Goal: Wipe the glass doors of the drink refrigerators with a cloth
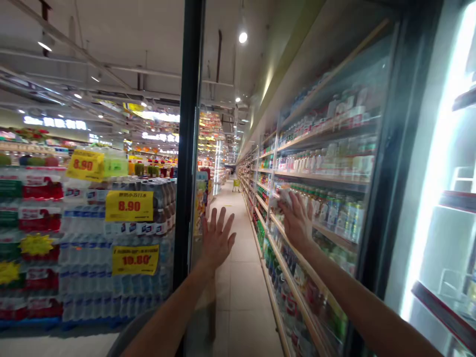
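Note:
A glass door (238,277) with a dark frame (188,148) stands swung out before me, and an aisle shows in or through its pane. My left hand (218,235) is flat against the glass near the left frame bar, fingers spread, with nothing in it. Further right, my right hand (297,220) presses a crumpled white cloth (283,198) to the pane, its fingers stretched over it. The hand is slightly blurred, and part of the cloth is hidden beneath it.
On the left stand stacked packs of bottled water (87,258) with yellow price signs (129,206). Shelves of bottled drinks (334,208) appear in the pane. A lit cooler interior (446,208) with racks is at the far right. A green cart (236,185) shows far down the aisle.

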`<state>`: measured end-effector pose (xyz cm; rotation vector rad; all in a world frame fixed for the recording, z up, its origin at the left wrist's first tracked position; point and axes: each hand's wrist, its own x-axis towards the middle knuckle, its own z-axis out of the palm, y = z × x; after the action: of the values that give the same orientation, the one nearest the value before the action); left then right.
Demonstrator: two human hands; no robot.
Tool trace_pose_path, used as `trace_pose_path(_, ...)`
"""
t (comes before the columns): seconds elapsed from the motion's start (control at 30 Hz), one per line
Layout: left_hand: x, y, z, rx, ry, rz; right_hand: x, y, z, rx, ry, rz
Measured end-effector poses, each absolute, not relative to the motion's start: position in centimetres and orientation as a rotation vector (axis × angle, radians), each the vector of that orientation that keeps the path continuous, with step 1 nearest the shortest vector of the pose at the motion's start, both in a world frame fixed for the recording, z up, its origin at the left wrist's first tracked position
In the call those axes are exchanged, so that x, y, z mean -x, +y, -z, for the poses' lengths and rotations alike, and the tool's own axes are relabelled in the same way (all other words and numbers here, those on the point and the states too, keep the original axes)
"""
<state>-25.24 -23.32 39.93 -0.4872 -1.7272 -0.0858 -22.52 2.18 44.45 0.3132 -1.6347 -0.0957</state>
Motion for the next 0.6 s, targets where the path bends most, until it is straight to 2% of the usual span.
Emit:
trace_pose_path(0.13, 25.2, -23.1, -39.6, 0.490, -1.716, 0.105, 21.1, 4.5, -39.5, -0.608, -1.725, 0.285)
trace_pose_path(0.37, 25.1, -23.2, -39.8, 0.491, -1.655, 0.096, 21.8, 8.3, -46.4, 0.019, -1.628, -0.023)
trace_pose_path(0.53, 25.3, -23.2, -39.8, 0.488, -1.619, 0.077, 21.4, 6.8, -39.9, -0.312, -1.723, 0.186)
trace_pose_path(0.6, 25.5, -23.2, -39.8, 0.489, -1.604, 0.071, 21.4, 8.0, -38.3, -0.308, -1.763, 0.197)
